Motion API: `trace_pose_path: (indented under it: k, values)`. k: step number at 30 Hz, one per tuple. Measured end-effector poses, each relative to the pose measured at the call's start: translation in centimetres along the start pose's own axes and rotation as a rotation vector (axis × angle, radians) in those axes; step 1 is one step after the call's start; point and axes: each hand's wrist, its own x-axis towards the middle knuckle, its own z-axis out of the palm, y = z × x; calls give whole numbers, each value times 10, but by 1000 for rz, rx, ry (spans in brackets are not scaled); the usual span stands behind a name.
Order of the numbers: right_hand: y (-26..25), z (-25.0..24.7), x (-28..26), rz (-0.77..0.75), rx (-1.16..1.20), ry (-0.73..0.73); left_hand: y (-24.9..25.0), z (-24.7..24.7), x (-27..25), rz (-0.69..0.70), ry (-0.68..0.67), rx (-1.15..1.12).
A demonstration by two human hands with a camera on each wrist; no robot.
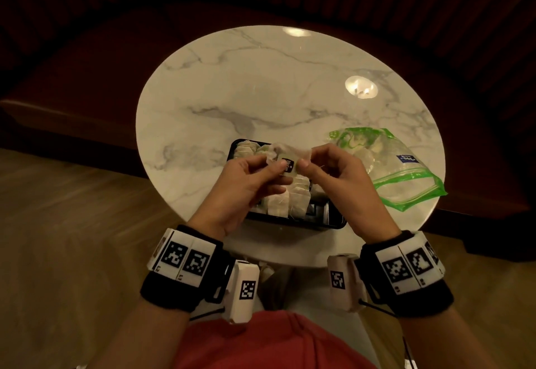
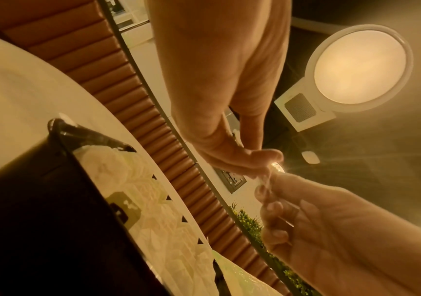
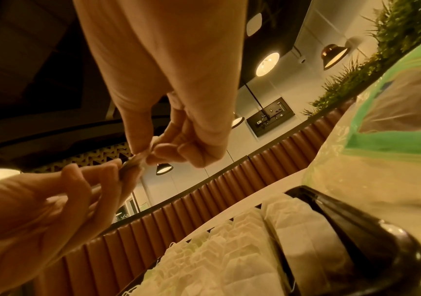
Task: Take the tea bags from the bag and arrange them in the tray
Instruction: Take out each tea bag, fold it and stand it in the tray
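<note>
Both hands hold one white tea bag (image 1: 285,152) with a pale tag just above the black tray (image 1: 304,225). My left hand (image 1: 275,166) pinches its left side with thumb and fingers, and my right hand (image 1: 304,163) pinches its right side. The wrist views show the same pinch: the tea bag (image 2: 265,181) between both hands, and the tea bag (image 3: 133,162) edge-on. Rows of several tea bags (image 3: 229,260) stand in the tray (image 3: 356,220). The clear plastic bag (image 1: 406,171) with green trim lies to the right of the tray, with tea bags inside.
The tray and bag sit near the front edge of a round white marble table (image 1: 261,93). A dark padded bench (image 1: 87,64) curves behind the table. Wooden floor lies to the left.
</note>
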Motion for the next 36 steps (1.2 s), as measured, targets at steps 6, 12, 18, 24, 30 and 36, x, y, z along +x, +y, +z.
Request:
trace_pose_path:
  k: [6,12,18,24,30,36]
  values:
    - [-2,0,-5,18,-43,-155,1,4,1,201,147,132]
    - [-9,-4,-2,-80,51,-70,9,3,-2,289,110,240]
    - [-7,-1,2,-86,209,27,10,8,-2,220,48,129]
    - [-15,-4,0,-75,161,47,6,5,-1,266,29,254]
    - [-17,-6,4,-120,93,79,11,10,-5,301,13,275]
    - [-16,-5,5,-122,54,36,11,9,-3,374,92,281]
